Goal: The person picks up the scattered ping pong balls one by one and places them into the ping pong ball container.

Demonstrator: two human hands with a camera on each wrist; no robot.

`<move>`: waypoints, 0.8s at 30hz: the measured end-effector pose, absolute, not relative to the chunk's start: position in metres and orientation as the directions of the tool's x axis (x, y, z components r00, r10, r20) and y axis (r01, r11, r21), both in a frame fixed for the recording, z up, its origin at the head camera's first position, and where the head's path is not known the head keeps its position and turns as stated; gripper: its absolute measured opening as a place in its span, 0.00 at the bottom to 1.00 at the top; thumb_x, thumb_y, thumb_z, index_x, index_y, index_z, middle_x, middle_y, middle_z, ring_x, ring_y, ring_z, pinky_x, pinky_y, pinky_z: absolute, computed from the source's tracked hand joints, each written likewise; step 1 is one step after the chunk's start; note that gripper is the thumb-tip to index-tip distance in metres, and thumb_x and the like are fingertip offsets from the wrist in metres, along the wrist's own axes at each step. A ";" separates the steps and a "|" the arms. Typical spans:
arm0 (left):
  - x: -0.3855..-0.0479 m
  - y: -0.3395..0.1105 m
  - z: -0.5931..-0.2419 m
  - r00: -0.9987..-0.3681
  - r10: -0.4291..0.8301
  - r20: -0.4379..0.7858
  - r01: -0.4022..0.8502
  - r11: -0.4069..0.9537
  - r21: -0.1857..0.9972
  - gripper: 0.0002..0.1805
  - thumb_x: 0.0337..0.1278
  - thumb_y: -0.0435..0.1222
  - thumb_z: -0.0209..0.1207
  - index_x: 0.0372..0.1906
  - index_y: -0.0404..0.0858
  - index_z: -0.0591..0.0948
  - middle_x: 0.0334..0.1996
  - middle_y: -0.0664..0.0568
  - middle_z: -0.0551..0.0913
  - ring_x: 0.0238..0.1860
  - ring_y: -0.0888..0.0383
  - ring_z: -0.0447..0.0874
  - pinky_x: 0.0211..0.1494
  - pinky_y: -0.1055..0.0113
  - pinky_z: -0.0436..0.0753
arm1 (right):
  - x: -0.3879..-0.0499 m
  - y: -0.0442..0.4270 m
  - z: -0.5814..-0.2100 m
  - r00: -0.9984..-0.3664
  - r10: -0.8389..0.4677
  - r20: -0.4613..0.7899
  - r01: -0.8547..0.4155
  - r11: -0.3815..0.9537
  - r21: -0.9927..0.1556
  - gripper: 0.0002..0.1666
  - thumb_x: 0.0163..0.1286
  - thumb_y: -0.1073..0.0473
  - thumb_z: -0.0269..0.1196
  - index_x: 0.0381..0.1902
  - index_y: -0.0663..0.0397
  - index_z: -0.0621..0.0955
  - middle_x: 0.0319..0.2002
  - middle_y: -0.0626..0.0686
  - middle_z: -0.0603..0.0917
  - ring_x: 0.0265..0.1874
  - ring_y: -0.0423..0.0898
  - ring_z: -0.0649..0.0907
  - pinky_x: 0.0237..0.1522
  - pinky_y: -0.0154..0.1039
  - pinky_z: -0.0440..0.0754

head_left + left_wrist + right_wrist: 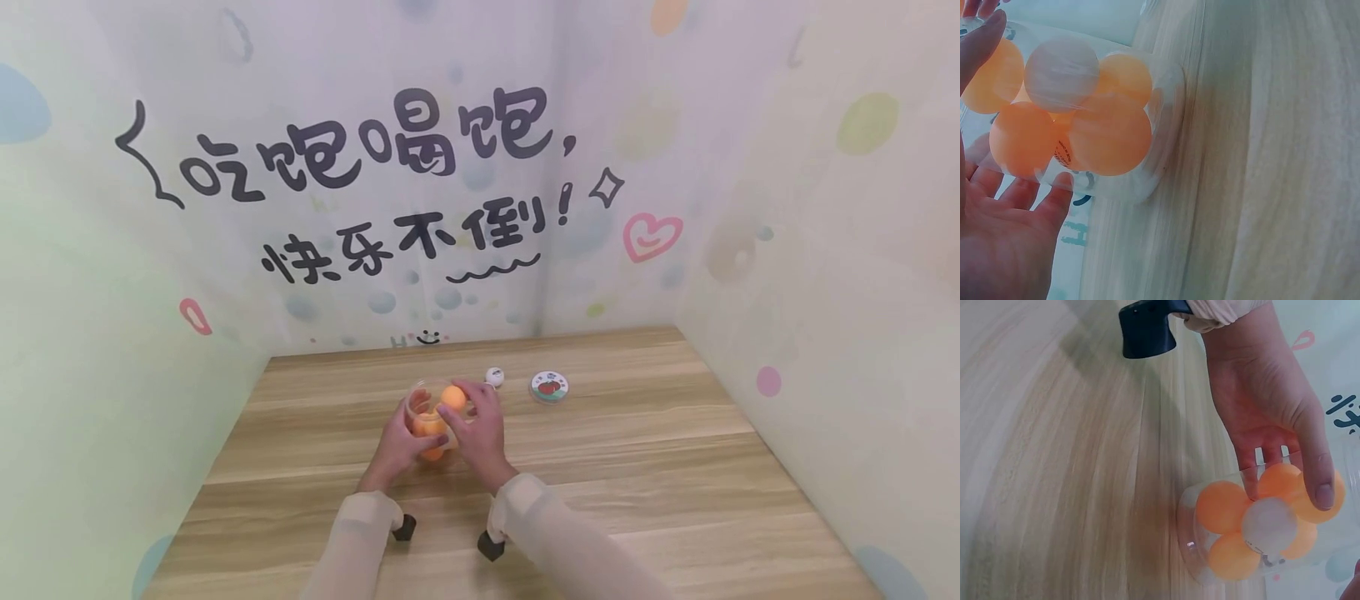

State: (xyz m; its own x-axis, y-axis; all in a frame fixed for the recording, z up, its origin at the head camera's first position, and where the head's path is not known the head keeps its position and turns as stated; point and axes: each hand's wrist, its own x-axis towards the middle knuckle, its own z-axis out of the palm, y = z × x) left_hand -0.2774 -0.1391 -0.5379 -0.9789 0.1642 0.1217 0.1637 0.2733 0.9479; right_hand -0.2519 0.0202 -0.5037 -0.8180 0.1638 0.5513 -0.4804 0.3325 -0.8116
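A clear plastic jar (pixel 1169 112) stands on the table with several orange balls (pixel 1110 134) and a white ball (pixel 1269 524) inside; they look like table tennis balls. My left hand (pixel 400 446) grips the jar from its left side, thumb on the near side and fingers round the far side. At the jar's mouth, my right hand (pixel 480 425) pinches one orange ball (pixel 453 398) between thumb and fingers. The right wrist view shows that thumb pressed on the ball, but whether the ball is within the rim I cannot tell.
Behind the right hand lies another white ball (pixel 494 377) with a dark print. Right of it is a round lid (pixel 549 387) with a red picture. Printed walls (pixel 480 308) border the wooden table (pixel 637 475) at the back and sides.
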 end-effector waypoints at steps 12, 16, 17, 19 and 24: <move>-0.279 -0.139 -0.537 -0.980 0.170 0.108 0.152 0.276 0.949 0.49 0.43 0.40 0.75 0.72 0.47 0.62 0.69 0.50 0.67 0.70 0.47 0.63 0.66 0.49 0.68 | -0.255 0.018 -0.499 -0.860 0.177 0.478 -0.407 0.327 -0.853 0.25 0.59 0.56 0.72 0.55 0.48 0.82 0.50 0.51 0.76 0.46 0.47 0.77 0.42 0.50 0.80; -0.279 -0.140 -0.535 -0.979 0.177 0.102 0.147 0.266 0.953 0.50 0.43 0.41 0.75 0.73 0.47 0.61 0.69 0.49 0.66 0.70 0.46 0.62 0.67 0.49 0.67 | -0.255 0.016 -0.496 -0.888 0.165 0.430 -0.369 0.303 -0.879 0.25 0.59 0.55 0.72 0.55 0.48 0.82 0.51 0.50 0.76 0.47 0.46 0.76 0.45 0.49 0.80; -0.279 -0.140 -0.535 -0.980 0.176 0.097 0.142 0.264 0.954 0.50 0.43 0.41 0.75 0.72 0.48 0.61 0.69 0.50 0.66 0.70 0.47 0.62 0.67 0.50 0.67 | -0.255 0.016 -0.495 -0.893 0.163 0.419 -0.360 0.298 -0.884 0.25 0.59 0.55 0.72 0.55 0.48 0.82 0.51 0.49 0.76 0.47 0.46 0.76 0.46 0.49 0.80; -0.279 -0.140 -0.535 -0.980 0.177 0.090 0.135 0.262 0.956 0.50 0.43 0.42 0.76 0.73 0.49 0.60 0.70 0.53 0.65 0.70 0.48 0.61 0.67 0.50 0.67 | -0.255 0.014 -0.493 -0.905 0.154 0.397 -0.343 0.289 -0.894 0.25 0.60 0.57 0.72 0.56 0.49 0.81 0.51 0.50 0.75 0.48 0.46 0.76 0.47 0.51 0.79; -0.279 -0.140 -0.536 -0.982 0.170 0.085 0.128 0.262 0.956 0.50 0.41 0.43 0.76 0.71 0.48 0.62 0.70 0.55 0.65 0.70 0.48 0.62 0.66 0.50 0.69 | -0.255 0.014 -0.493 -0.914 0.133 0.383 -0.332 0.294 -0.896 0.26 0.60 0.56 0.72 0.57 0.50 0.81 0.52 0.51 0.75 0.49 0.48 0.76 0.48 0.53 0.79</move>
State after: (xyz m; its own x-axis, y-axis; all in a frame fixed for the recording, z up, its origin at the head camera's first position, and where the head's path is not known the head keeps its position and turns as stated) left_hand -0.2787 -0.1401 -0.5363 -0.9818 0.1698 0.0851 0.1282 0.2624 0.9564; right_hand -0.2554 0.0135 -0.4927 -0.9143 0.1329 0.3826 -0.3324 0.2936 -0.8963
